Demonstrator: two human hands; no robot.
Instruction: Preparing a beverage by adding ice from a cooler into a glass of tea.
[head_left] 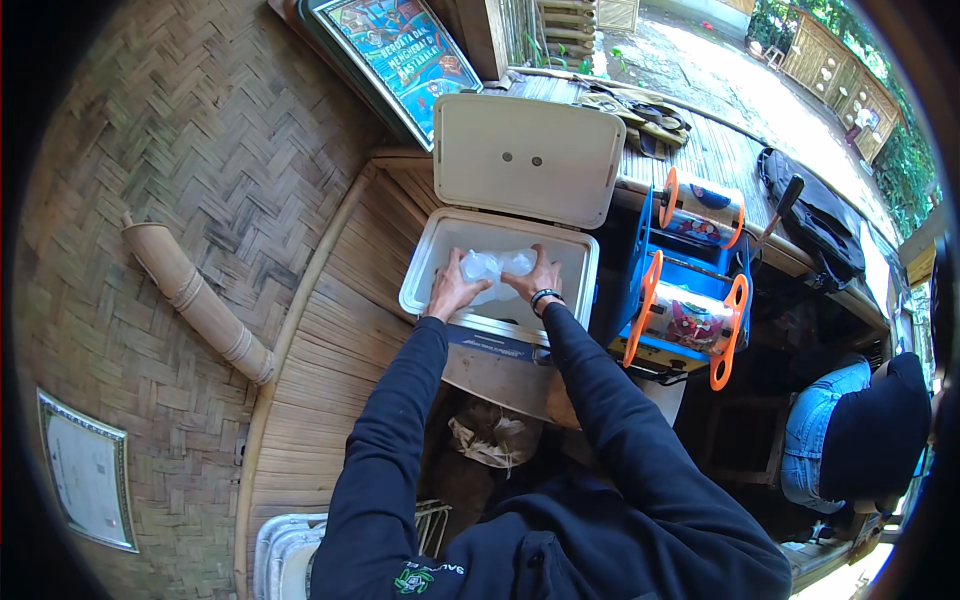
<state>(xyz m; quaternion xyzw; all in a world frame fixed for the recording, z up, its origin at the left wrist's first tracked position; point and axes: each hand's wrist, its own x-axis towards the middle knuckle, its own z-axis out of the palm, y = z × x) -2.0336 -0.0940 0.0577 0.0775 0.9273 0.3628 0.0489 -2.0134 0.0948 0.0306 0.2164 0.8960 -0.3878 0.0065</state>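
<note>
From the head camera I look down into one white plastic cooler box [455, 240] with its hinged lid [528, 158] standing open against the back. Both of my hands are inside it. My left hand [452, 288] lies with fingers spread on the left side of a clear plastic bag of ice [497, 266], and my right hand [540, 280], with one dark band at the wrist, presses on the bag's right side. The fingers of both are splayed and flat against the bag rather than curled round it; I cannot tell whether either hand really grips it. I count one such bag, resting in the cooler's middle between the two hands.

The cooler sits at the edge of a slatted bamboo counter [330, 330]. Just to its right stands one blue machine with orange-rimmed rolls [690, 290]; I count two rolls, one above the other. On the woven bamboo wall to my left hangs one thick bamboo tube [195, 300], tilted, and one framed sheet [88, 470] lower down. One framed colourful poster [400, 55] leans behind the lid. At the right edge one other person in blue jeans and a dark top [860, 430] sits well apart from the cooler.
</note>
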